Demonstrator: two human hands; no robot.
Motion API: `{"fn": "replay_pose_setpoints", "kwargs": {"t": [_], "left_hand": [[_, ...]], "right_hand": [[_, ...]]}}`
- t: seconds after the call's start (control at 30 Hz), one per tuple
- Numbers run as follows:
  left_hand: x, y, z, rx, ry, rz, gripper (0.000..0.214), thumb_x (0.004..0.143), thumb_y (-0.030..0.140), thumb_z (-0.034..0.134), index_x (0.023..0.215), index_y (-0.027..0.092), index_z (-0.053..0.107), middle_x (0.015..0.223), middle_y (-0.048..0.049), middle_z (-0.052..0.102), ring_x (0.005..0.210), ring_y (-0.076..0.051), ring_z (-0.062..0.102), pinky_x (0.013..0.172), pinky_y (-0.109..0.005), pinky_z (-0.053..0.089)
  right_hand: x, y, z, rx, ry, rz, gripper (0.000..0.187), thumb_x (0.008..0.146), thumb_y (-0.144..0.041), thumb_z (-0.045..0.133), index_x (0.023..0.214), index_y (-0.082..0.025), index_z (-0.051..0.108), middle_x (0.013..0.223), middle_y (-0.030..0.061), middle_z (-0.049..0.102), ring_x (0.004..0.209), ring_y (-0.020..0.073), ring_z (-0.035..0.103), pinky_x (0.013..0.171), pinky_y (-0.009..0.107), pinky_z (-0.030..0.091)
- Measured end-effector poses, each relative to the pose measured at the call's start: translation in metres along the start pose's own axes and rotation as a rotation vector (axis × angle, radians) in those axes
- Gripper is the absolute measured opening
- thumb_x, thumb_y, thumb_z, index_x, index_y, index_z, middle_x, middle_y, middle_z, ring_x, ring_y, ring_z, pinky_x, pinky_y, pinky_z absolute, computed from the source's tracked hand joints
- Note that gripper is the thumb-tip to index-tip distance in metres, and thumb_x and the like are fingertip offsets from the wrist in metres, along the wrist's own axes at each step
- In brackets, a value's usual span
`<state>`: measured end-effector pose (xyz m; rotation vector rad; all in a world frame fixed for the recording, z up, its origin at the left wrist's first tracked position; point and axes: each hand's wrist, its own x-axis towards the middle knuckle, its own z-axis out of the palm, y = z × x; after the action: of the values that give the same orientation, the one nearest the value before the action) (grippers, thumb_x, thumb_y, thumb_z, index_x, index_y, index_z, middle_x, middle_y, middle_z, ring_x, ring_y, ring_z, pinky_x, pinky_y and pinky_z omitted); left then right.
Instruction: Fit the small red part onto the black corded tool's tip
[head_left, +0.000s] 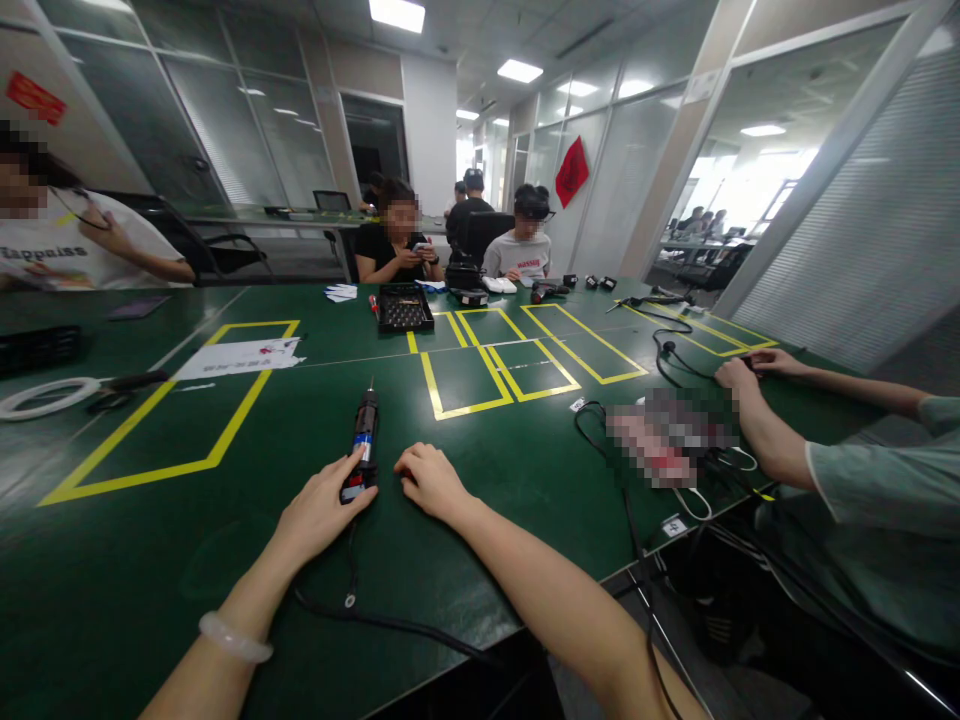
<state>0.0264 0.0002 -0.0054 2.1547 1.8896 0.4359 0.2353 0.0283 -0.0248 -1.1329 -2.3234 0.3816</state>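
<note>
Left hand [319,510] is on the near end of the electric screwdriver [365,440], with thumb and fingertips closed lightly around its rear. The tool lies flat on the green table [112,560], not lifted, tip pointing away from the person. It is in front of the person, slightly left of centre and just below the yellow tape rectangles [480,375]. It has a slim pen-type body, mostly black, with a blue-and-white label band around the middle and a thin metal bit [370,385] sticking out of the far end. The rear end looks reddish under the fingers, but that is hard to tell. A black cable [352,570] leaves the rear, runs back toward the person and curves right along the table edge. Right hand [431,480] sits on the table just right of the tool, close but not touching it. Its knuckles are up and its fingers are curled under, holding nothing. There is a pale bracelet [235,638] on the left wrist. A white paper sheet [240,358] lies to the left inside a larger taped outline. A black tray [405,308] is further up the table. At right, a co-worker's hand [739,375] rests among more cables.
</note>
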Motion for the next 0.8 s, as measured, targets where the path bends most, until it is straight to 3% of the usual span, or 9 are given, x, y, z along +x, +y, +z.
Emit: {"fn": "replay_pose_setpoints", "kwargs": {"t": [0.1, 0.3, 0.47, 0.8], "left_hand": [[0.0001, -0.001, 0.0007, -0.007, -0.002, 0.005, 0.078, 0.083, 0.063, 0.042, 0.149, 0.022, 0.034, 0.145, -0.0103, 0.046, 0.126, -0.03, 0.049, 0.101, -0.041, 0.041], [-0.0012, -0.0012, 0.0007, -0.014, 0.018, 0.013, 0.075, 0.084, 0.06, 0.044, 0.148, 0.022, 0.036, 0.143, -0.0102, 0.048, 0.124, -0.03, 0.05, 0.101, -0.041, 0.041], [-0.0021, -0.0012, -0.0001, -0.003, 0.02, 0.023, 0.076, 0.084, 0.059, 0.044, 0.148, 0.021, 0.036, 0.142, -0.0104, 0.049, 0.123, -0.03, 0.051, 0.1, -0.04, 0.042], [-0.0033, -0.0024, -0.0002, 0.016, 0.009, 0.009, 0.076, 0.084, 0.06, 0.042, 0.149, 0.022, 0.035, 0.143, -0.0109, 0.048, 0.124, -0.03, 0.05, 0.099, -0.039, 0.041]], "right_hand": [[-0.0006, -0.0006, -0.0009, -0.009, -0.016, -0.004, 0.013, 0.088, -0.014, 0.055, 0.098, -0.02, 0.061, 0.109, 0.0037, 0.058, 0.102, 0.019, 0.052, 0.088, 0.03, 0.04], [-0.0005, -0.0036, -0.0013, -0.051, 0.022, 0.054, 0.027, 0.089, -0.013, 0.052, 0.115, -0.021, 0.056, 0.112, 0.0052, 0.057, 0.103, 0.0188, 0.052, 0.088, 0.03, 0.04], [-0.0017, -0.0059, -0.0004, -0.152, 0.051, 0.099, 0.024, 0.086, -0.024, 0.062, 0.109, -0.021, 0.057, 0.107, 0.0055, 0.057, 0.101, 0.0214, 0.05, 0.084, 0.032, 0.04], [-0.0023, -0.0036, 0.0037, -0.2, 0.051, 0.093, 0.013, 0.091, -0.023, 0.055, 0.102, -0.022, 0.061, 0.103, 0.0044, 0.058, 0.097, 0.0202, 0.05, 0.08, 0.031, 0.039]]}}
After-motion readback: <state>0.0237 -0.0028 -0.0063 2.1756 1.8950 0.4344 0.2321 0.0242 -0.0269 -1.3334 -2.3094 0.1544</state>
